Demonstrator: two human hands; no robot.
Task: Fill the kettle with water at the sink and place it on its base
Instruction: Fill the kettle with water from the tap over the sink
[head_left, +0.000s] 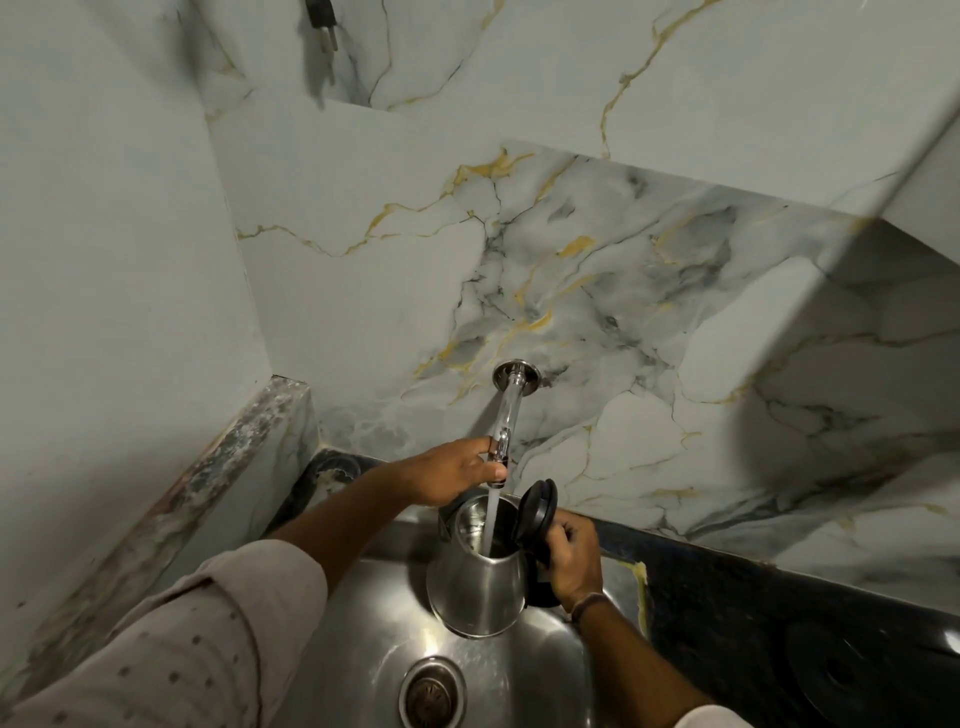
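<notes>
Kettle: we are holding the steel kettle (475, 577) in the lower middle of the frame, above the bowl of the sink (363, 623), with its mouth under the tap.
Lid: the black lid (537, 506) is standing open, tipped to the right side of the mouth.
Water: a thin stream of water (491, 519) is falling from the tap straight into the open mouth; we cannot tell how high the level is inside.
Right hand: our right hand (574, 564) is closed around the black handle at the right of the kettle and is carrying its weight.
Left hand: our left hand (454, 470) is resting on the end of the chrome tap (506, 415), with thumb and fingers pinching its control just above the kettle.
Step in hand: we are judging that the filling is going on and is not yet finished.
Base: a dark round shape on the black counter (753, 597), at the lower right edge of the frame, may be the kettle base (852, 675); we cannot say for sure.
Next move: we are thinking that the left hand must close the tap first, then the lid must go down, and the right hand must carry the heavier kettle level toward the lower right.
</notes>
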